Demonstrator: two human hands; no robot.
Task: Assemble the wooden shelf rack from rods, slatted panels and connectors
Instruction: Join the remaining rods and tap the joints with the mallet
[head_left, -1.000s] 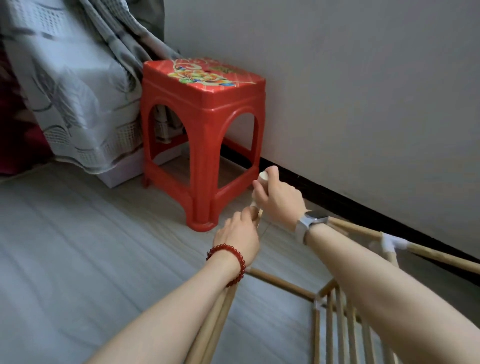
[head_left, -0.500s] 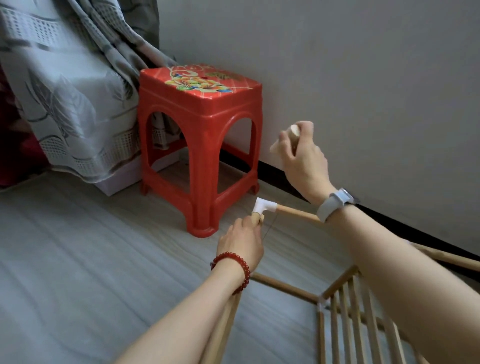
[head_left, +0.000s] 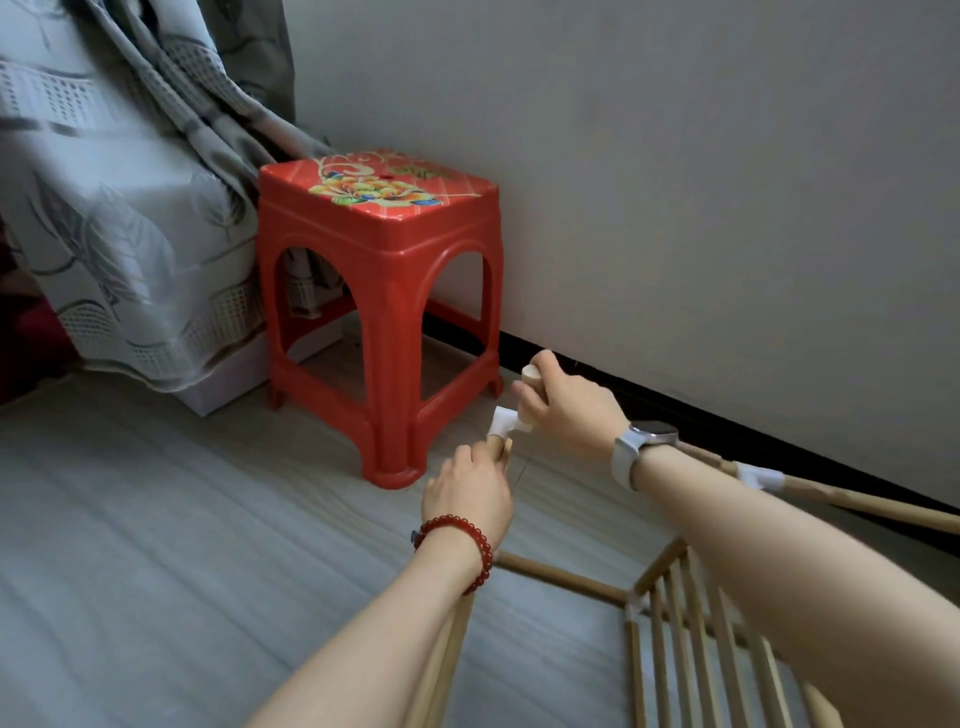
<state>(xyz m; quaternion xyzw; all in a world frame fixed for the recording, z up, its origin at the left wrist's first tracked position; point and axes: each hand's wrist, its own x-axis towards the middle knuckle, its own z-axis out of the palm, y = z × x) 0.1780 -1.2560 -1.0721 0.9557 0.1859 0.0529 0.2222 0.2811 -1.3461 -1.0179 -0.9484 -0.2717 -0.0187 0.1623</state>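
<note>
Presently we take the red stool (head_left: 382, 291) as our landmark; the partly built rack (head_left: 675, 613) lies on the floor in front of it and to its right, along the wall, with a slatted panel (head_left: 691, 660) nearest us; a white corner connector (head_left: 503, 421) sits just before the stool's right front leg, capping the rod (head_left: 447, 660) that rises toward it from below. We judge the rods light and stiff, though slender enough to flex or split if levered from far back; the plastic connector looks a tight push fit, and the frame as a whole seems loose and apt to rack; hold is best taken on a rod close beside its joint. Our left hand (head_left: 467, 493), wearing a red bead bracelet, is closed around the upper end of that rod just beneath the connector, steadying it; our right hand (head_left: 566, 410), with a watch at the wrist, is wrapped round a short pale wooden piece (head_left: 531, 387) whose lower end meets the connector; whether it is a mallet or a peg we cannot tell.
</note>
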